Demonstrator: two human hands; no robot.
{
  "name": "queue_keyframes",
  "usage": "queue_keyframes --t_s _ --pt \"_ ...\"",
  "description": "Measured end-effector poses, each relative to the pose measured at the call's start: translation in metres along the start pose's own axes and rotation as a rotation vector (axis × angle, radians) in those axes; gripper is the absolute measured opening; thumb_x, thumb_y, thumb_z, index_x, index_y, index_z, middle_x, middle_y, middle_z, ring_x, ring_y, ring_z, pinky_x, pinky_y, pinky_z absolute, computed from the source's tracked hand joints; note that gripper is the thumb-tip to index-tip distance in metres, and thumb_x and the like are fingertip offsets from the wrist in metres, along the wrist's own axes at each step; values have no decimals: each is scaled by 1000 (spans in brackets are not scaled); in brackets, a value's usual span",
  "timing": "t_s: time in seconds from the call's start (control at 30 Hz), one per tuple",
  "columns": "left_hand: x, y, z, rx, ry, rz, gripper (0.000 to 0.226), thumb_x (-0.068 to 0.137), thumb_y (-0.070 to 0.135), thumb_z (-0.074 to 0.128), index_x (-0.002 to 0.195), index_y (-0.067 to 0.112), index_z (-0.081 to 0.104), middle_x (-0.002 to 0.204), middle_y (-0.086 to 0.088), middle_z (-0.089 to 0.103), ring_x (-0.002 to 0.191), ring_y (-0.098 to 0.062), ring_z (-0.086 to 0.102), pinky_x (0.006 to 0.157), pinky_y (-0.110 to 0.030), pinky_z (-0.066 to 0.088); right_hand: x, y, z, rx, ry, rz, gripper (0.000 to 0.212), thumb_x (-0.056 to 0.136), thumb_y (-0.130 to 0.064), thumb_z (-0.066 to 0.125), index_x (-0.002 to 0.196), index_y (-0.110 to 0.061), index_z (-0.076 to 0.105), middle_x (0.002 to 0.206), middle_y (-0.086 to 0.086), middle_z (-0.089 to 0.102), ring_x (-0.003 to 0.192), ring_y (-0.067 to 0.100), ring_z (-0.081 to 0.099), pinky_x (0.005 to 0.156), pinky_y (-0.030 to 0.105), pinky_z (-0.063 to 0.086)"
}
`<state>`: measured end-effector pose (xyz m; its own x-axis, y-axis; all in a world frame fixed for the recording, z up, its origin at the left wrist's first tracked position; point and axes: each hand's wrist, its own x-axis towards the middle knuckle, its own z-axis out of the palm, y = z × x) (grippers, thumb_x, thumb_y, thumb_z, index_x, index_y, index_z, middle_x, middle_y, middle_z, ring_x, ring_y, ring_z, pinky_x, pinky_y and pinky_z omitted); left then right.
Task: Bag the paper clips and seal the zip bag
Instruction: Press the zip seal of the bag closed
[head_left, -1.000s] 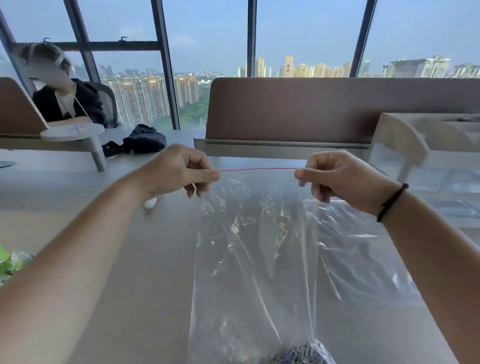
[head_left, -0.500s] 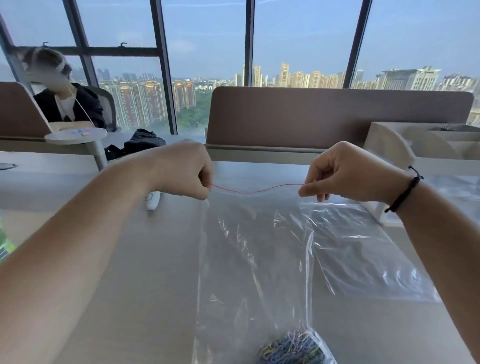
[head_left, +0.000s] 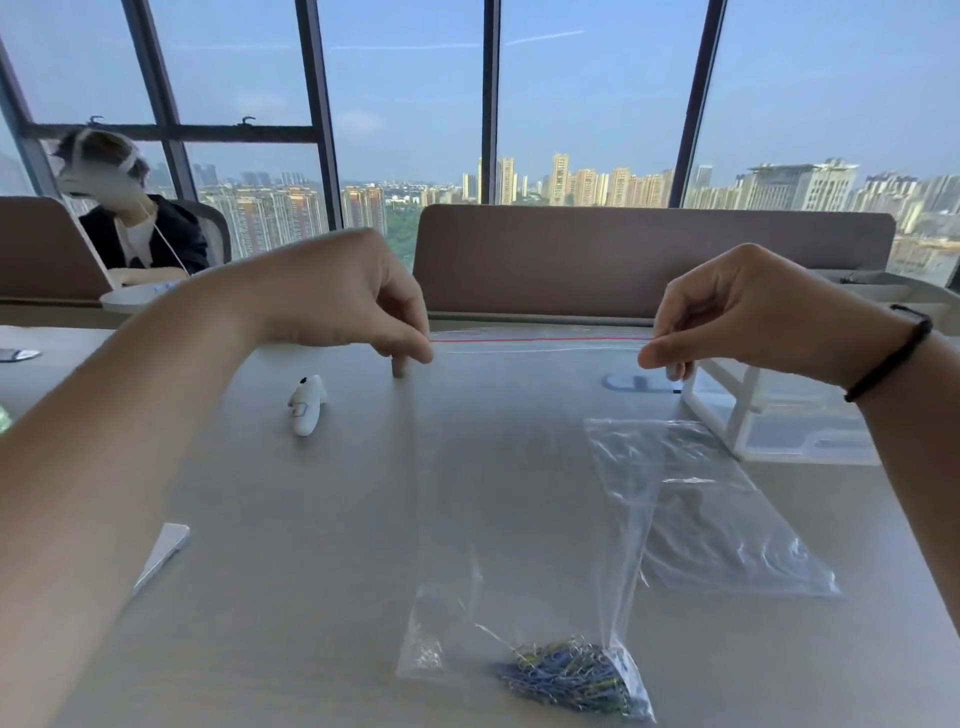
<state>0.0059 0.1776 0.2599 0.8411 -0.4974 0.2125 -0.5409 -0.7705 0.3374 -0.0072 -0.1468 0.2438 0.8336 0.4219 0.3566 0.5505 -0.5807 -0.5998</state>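
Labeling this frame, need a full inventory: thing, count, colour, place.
zip bag: 1, clear with red zip line, held up over the desk by its top corners
paper clips: a pile, blue, yellow and silver, inside the bag's bottom corner
second bag: 1, clear, flat on the desk at right
white gadget: 1, desk, left of centre
white rack: 1, desk, far right
desk: 1, grey-beige
seated person: 1, dark jacket, far left
left hand: fingers pinch bag's left top corner
right hand: fingers pinch right top corner, black wristband

Seated person (head_left: 140, 228) face blurred, green item (head_left: 3, 418) cut off at left edge
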Motion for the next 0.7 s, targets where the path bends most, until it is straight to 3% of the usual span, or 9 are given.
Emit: queue_keyframes --t_s 0.07,0.3,0.4,0.6,0.7 --pt "-2 4 -5 -7 6 0 6 83 25 77 77 24 79 73 11 76 75 -5 72 70 -19 55 -5 -3 -4 23 -6 -11 22 65 -18 84 72 0 73 65 16 72 60 22 69 63 22 57" --pt "-10 14 -18 -21 74 54 12 82 10 77 81 22 79 74 7 77 76 -8 74 76 -23 56 -17 -15 -12 100 53 -68 30 59 -22 85 72 0 69 66 17 72 59 24 68 63 25 58" --pt "-15 15 -24 -164 153 103 8 78 9 81 80 15 77 75 -2 78 77 -18 76 78 -28 59 -20 -20 -16 172 110 -107 30 58 -18 85 71 1 66 63 15 71 55 23 66 59 23 56" --pt "-25 17 -29 -458 270 192 15 72 7 77 80 -1 67 72 -19 74 65 -25 73 64 -23 58 -31 -39 -21 241 170 -206 20 58 -16 83 69 -10 68 62 11 70 53 21 66 56 22 54" --pt "-31 16 -33 -531 276 240 13 71 1 76 80 0 66 69 -17 72 62 -28 72 63 -28 59 -35 -46 -23 304 144 -243 31 57 -19 87 72 -4 63 67 22 68 54 21 66 56 22 55"
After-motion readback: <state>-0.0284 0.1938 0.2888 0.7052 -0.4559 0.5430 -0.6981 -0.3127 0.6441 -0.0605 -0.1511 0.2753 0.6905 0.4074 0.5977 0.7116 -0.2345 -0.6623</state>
